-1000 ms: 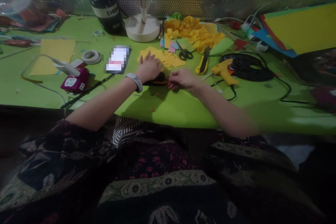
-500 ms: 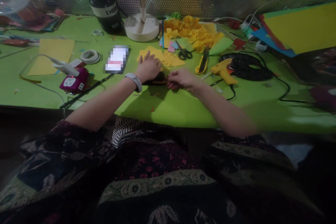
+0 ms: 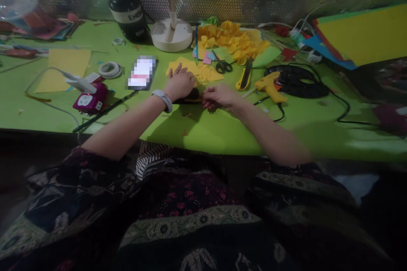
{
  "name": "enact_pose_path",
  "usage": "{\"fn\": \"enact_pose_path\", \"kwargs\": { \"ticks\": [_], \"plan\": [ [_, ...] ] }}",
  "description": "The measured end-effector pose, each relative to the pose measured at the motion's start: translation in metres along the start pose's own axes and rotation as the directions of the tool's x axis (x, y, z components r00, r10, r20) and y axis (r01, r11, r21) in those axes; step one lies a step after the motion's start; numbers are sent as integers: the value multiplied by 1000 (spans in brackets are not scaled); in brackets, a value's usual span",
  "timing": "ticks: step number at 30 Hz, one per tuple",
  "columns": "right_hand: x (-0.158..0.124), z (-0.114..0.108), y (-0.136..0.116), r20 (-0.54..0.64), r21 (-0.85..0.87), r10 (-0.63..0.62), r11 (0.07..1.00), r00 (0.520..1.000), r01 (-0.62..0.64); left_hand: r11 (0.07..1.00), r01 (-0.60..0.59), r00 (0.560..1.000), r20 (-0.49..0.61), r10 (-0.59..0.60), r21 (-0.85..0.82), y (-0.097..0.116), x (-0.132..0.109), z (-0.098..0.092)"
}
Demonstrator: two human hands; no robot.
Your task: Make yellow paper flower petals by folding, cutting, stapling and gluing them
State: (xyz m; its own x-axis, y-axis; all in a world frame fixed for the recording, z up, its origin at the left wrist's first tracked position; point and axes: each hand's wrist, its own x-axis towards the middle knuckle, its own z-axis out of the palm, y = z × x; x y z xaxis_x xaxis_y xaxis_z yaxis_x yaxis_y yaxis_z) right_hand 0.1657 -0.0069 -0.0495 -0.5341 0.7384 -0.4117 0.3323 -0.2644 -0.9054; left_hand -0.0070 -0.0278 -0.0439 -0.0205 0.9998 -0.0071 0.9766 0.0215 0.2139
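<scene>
My left hand [image 3: 181, 84], a pale band on its wrist, lies over a small dark object [image 3: 194, 94] on the green table. Its fingers are stretched out and apart, and the hand hides most of that object, so I cannot tell its kind. Right beside the object's other end is my right hand [image 3: 219, 96], fingers curled in a pinch; what they hold, if anything, is hidden. Just beyond both hands lie yellow paper pieces [image 3: 205, 72]. Small scraps [image 3: 187, 114] dot the table on the near side.
Behind are scissors [image 3: 224, 66], a yellow cutter [image 3: 244, 78] and crumpled yellow paper [image 3: 233, 40]. A yellow glue gun [image 3: 269, 86] with a cord lies to the right. On the left are a phone [image 3: 142, 72], tape roll [image 3: 110, 70], purple power adapter [image 3: 90, 98] and bottle [image 3: 127, 12].
Both hands keep nearly the same place and pose. The view has shifted very slightly; nothing on the table has visibly moved.
</scene>
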Motion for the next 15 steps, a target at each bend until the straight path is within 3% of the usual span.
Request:
{"fn": "enact_pose_path", "kwargs": {
  "ticks": [7,10,12,15],
  "plan": [
    [-4,-3,-2,17,-116,-26,993,1000,28,1000,-18,1000,5,18,-6,2,-3,-2],
    [-8,-6,-7,-49,-244,-96,966,994,81,998,-53,999,7,53,-17,5,-2,-6],
    [-13,-8,-13,-157,-301,-209,941,965,155,993,-119,993,5,119,-13,8,2,-8],
    [-20,-9,-26,-298,-356,-404,888,864,292,967,-254,967,26,255,-18,11,8,-8]
  ]
}}
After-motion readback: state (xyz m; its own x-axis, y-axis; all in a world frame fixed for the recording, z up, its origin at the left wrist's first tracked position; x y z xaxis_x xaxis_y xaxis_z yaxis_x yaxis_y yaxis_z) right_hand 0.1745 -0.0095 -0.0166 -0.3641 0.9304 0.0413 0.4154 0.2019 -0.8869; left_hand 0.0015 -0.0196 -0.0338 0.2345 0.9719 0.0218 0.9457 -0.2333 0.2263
